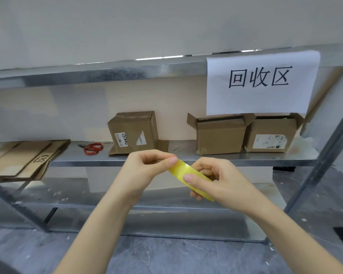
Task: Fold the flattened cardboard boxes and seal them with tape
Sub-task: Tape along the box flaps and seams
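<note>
While both hands meet just in front of the metal shelf's (183,150) front edge, the yellow tape roll (183,170) sits between them, off the shelf. The right hand (216,179) grips the roll, thumb across its outer face and fingers curled behind. The left hand (147,165) pinches the roll's upper-left end between thumb and forefinger, possibly the loose tape end; blur makes this hard to tell.

On the shelf, the flattened cardboard boxes (18,161) are stacked at the left end and overhang the front edge. Red-handled scissors (92,148) lie near them. A closed box with labels (133,133) stands mid-shelf against the back wall. Two open-flapped boxes (220,135) (269,136) stand touching near the right end. A paper sign (261,84) hangs from the upper shelf edge above those two.
</note>
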Demonstrator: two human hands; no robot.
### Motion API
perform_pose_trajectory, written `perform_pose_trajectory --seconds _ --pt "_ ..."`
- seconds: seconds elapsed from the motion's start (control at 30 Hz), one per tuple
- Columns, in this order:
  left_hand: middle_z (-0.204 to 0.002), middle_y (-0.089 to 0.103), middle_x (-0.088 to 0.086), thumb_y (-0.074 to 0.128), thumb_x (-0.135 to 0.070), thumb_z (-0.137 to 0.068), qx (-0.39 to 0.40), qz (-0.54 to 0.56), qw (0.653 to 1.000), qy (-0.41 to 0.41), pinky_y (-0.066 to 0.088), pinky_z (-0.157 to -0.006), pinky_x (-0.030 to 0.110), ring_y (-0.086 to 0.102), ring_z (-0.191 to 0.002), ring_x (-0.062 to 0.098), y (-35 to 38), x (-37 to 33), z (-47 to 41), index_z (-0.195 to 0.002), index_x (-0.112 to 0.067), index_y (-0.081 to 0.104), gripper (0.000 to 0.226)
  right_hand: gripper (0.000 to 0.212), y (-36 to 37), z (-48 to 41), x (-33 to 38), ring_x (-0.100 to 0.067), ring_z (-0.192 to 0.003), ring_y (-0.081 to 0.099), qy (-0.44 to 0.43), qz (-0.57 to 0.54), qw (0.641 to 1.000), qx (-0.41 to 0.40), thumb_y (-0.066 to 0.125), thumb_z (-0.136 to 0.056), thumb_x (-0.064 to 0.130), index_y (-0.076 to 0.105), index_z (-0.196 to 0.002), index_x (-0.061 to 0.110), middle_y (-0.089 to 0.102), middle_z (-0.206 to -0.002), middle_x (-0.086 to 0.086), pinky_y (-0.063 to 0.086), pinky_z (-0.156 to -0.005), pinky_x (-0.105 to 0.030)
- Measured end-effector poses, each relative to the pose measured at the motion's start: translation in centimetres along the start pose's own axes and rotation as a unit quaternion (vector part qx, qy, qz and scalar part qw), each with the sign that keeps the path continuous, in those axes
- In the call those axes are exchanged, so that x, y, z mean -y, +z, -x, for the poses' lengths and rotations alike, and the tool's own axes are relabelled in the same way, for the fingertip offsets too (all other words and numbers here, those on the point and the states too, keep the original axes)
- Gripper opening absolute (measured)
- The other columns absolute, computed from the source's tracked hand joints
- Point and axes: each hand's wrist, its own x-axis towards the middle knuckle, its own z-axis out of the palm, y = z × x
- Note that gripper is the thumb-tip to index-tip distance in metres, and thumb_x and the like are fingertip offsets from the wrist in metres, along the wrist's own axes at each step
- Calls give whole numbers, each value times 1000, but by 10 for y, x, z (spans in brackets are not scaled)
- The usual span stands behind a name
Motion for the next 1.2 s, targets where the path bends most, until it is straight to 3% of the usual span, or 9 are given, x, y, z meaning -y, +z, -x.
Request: perform_pose_trajectory --seconds 0.17,0.3,0.43,0.57,0.67,0.73,0.83,1.0,1.2 --pt "-81 75 3 75 -19 -81 -49 -65 994 70 56 -81 32 70 -82 18 6 2 -3 -82 -12 75 7 21 1 -3 -4 -13 -60 67 8 4 1000 -20 65 -90 32 64 -91 10 71 -67 -5 45 -55 -19" --pt "-69 68 -12 68 -20 -88 -110 -283 930 207 49 -66 21 63 -68 2 16 -2 -8 -78 -20 65 11 37 10 -16 -10 -19 -58 69 67 -5 997 -32 62 -89 45 58 -87 9 72 -64 -9 57 -63 -37" --pt "-74 62 -12 62 -22 -92 -105 -368 879 284 49 -65 33 59 -69 9 13 -3 -19 -85 -18 61 8 45 20 -30 -15 -23 -47 62 132 -94 986 -35 61 -86 51 57 -78 6 66 -57 -15 52 -51 -30" --pt "-70 60 -10 60 -19 -93 -101 -365 884 274 46 -66 33 53 -63 7 -2 -2 -36 -84 -17 59 10 57 25 -39 -22 -21 -55 59 102 -134 986 -8 65 -78 60 62 -65 5 65 -63 -16 48 -62 -30" --pt "-65 60 -12 61 -12 -92 -107 -341 895 268 41 -59 14 56 -63 3 -20 -9 -50 -83 -12 60 10 41 31 -44 -27 -8 -71 62 75 -140 987 31 65 -80 53 72 -63 16 71 -73 -1 43 -79 -27" --pt "-66 61 -11 62 -10 -91 -101 -354 888 276 38 -58 9 56 -64 -2 -32 -9 -61 -82 -13 60 10 42 39 -51 -30 -11 -77 66 62 -175 982 41 62 -85 48 74 -72 9 74 -79 -9 49 -84 -27" --pt "-67 61 -12 63 -10 -91 -118 -369 881 270 37 -59 8 56 -65 -2 -46 -1 -82 -80 -16 59 13 62 49 -69 -35 -17 -69 66 91 -174 980 19 56 -88 51 68 -74 -8 72 -73 -19 52 -76 -26" --pt "-65 64 -12 61 -16 -93 -221 -286 904 226 49 -68 16 62 -63 0 -103 -17 -136 -77 -23 58 18 54 73 -78 -74 -15 -51 62 177 -35 983 48 63 -82 61 52 -60 13 67 -60 -18 42 -57 -26" --pt "-67 71 -5 64 -16 -92 -110 -202 952 200 54 -64 20 70 -64 10 -149 -16 -201 -80 -17 65 12 43 87 -133 -70 -24 -59 67 152 -153 976 13 59 -90 49 55 -83 7 66 -65 -13 51 -60 -30"
